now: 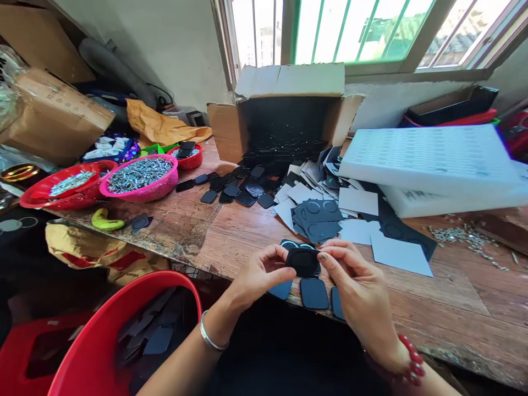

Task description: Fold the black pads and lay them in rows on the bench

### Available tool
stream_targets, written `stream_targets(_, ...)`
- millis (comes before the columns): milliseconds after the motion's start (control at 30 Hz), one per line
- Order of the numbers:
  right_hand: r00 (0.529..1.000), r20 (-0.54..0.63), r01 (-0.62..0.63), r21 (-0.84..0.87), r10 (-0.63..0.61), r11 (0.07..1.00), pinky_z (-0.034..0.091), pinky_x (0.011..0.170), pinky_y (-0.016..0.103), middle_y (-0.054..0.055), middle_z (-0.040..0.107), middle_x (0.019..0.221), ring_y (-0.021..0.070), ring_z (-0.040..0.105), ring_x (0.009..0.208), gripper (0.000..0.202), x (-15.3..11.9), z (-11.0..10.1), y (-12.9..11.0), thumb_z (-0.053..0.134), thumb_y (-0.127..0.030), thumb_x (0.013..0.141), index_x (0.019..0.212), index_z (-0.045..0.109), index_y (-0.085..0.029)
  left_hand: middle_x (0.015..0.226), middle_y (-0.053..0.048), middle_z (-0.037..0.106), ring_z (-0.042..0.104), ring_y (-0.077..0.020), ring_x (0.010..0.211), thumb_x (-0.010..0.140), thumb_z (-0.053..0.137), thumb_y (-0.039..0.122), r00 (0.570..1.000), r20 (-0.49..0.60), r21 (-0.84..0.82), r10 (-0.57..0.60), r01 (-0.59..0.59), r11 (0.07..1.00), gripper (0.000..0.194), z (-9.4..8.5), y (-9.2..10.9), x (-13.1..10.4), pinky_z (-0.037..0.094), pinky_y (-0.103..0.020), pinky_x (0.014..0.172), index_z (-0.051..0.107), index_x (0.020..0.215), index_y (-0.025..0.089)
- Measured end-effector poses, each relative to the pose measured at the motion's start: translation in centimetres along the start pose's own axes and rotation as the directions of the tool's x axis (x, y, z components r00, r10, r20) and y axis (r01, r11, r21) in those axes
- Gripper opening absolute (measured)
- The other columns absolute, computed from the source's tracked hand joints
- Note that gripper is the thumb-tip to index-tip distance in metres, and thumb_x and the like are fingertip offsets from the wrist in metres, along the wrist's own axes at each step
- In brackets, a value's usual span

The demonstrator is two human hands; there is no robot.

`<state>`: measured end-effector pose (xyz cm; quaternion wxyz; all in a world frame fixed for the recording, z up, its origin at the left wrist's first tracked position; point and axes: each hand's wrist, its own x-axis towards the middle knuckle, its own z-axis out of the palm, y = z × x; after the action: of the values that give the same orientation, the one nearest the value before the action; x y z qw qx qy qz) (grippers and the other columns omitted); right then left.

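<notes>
"While the black rounded pad (303,262) was at six o'clock over the desk (437,311), what held it?"

"The left hand (249,279) and right hand (365,286), each grip closed on opposite ends."

"Which step?"

"Fingertip handling, I judged; any turn called for light, matched pressure."

One head-worn view looks forward and down across the nearby table (412,297).

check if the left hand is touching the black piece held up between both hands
Touching. The head view shows the left hand pinching the black piece at its left end, thumb and fingers against it.
</notes>
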<state>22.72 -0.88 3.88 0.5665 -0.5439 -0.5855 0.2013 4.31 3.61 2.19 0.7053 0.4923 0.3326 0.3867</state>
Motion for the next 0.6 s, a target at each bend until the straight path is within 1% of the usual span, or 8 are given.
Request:
stream_targets(33,0.999,0.024,0.027,-0.025,-0.026,0.999,0.053,0.076,0.037,0.006,0.065,0.096,0.0224,0.063,0.09,0.012,0.2,0.0,0.7,0.06,-0.029,0.093,0.089,0.07,-0.024,0.082,-0.001,0.061,0.056,-0.0138,0.079,0.065,0.086,0.048,0.999,-0.047,0.041,-0.013,0.015,0.999,0.043,0.3,0.0,0.1,0.045,-0.025,0.076,0.062,0.08,0.016)
stream_targets(100,0.986,0.072,0.162,-0.167,-0.152,0.973,0.05,0.086,0.043,0.007,0.066,0.099,0.0243,0.062,0.095,0.016,0.3,-0.2,1.8,0.058,-0.029,0.094,0.094,0.073,-0.024,0.073,0.001,0.057,0.052,-0.0119,0.071,0.067,0.083,0.043,0.992,-0.123,0.117,-0.011,0.025,0.993,0.036,0.6,-0.2,0.5,0.042,-0.024,0.07,0.059,0.074,0.016)
stream_targets(200,0.946,0.159,0.322,-0.389,-0.281,0.863,0.044,0.098,0.053,0.011,0.065,0.112,0.0301,0.056,0.109,0.022,0.2,-0.4,2.6,0.058,-0.032,0.094,0.109,0.071,-0.022,0.073,0.001,0.058,0.053,-0.0135,0.071,0.073,0.075,0.037,0.99,-0.14,0.276,0.019,0.02,0.961,0.026,0.6,-0.6,1.1,0.041,-0.026,0.069,0.061,0.077,0.016)
stream_targets(300,0.928,0.201,0.372,-0.483,-0.314,0.792,0.043,0.101,0.055,0.017,0.06,0.124,0.0339,0.051,0.12,0.038,0.4,-0.3,2.9,0.059,-0.036,0.094,0.126,0.062,-0.016,0.081,-0.001,0.06,0.055,-0.0165,0.079,0.078,0.068,0.03,0.983,-0.141,0.494,0.116,-0.031,0.869,0.015,0.6,-0.3,1.2,0.042,-0.029,0.076,0.063,0.08,0.016)
stream_targets(400,0.919,0.189,0.394,-0.503,-0.347,0.769,0.043,0.1,0.055,0.022,0.057,0.126,0.0351,0.051,0.119,0.053,1.0,-0.4,2.9,0.059,-0.039,0.093,0.136,0.05,-0.009,0.083,-0.001,0.058,0.054,-0.0169,0.082,0.078,0.066,0.022,0.976,-0.109,0.649,0.191,-0.076,0.757,0.008,0.7,0.3,1.1,0.041,-0.03,0.078,0.061,0.076,0.017)
stream_targets(467,0.91,0.233,0.414,-0.459,-0.343,0.786,0.044,0.099,0.053,0.019,0.059,0.123,0.0343,0.051,0.119,0.037,1.7,-0.5,2.8,0.059,-0.035,0.093,0.123,0.059,-0.013,0.084,-0.001,0.056,0.054,-0.017,0.082,0.077,0.067,0.019,0.98,-0.078,0.699,0.183,-0.077,0.711,0.007,0.8,0.6,1.1,0.042,-0.03,0.078,0.061,0.074,0.017)
stream_targets(533,0.902,0.296,0.413,-0.382,-0.314,0.826,0.046,0.096,0.049,0.013,0.064,0.113,0.0311,0.054,0.115,0.013,2.3,-0.7,2.7,0.057,-0.028,0.094,0.094,0.066,-0.019,0.09,-0.002,0.057,0.056,-0.0183,0.086,0.079,0.068,0.018,0.981,-0.072,0.731,0.181,-0.071,0.678,0.006,0.7,0.6,1.1,0.044,-0.032,0.081,0.063,0.082,0.018)
stream_targets(600,0.922,0.276,0.356,-0.332,-0.271,0.873,0.048,0.09,0.045,0.01,0.066,0.101,0.0274,0.058,0.105,0.018,2.9,-0.9,2.6,0.057,-0.024,0.093,0.076,0.062,-0.021,0.105,-0.005,0.057,0.057,-0.0214,0.098,0.077,0.073,0.018,0.967,-0.124,0.755,0.223,-0.054,0.653,0.034,0.6,-0.1,1.2,0.046,-0.036,0.09,0.062,0.109,0.019)
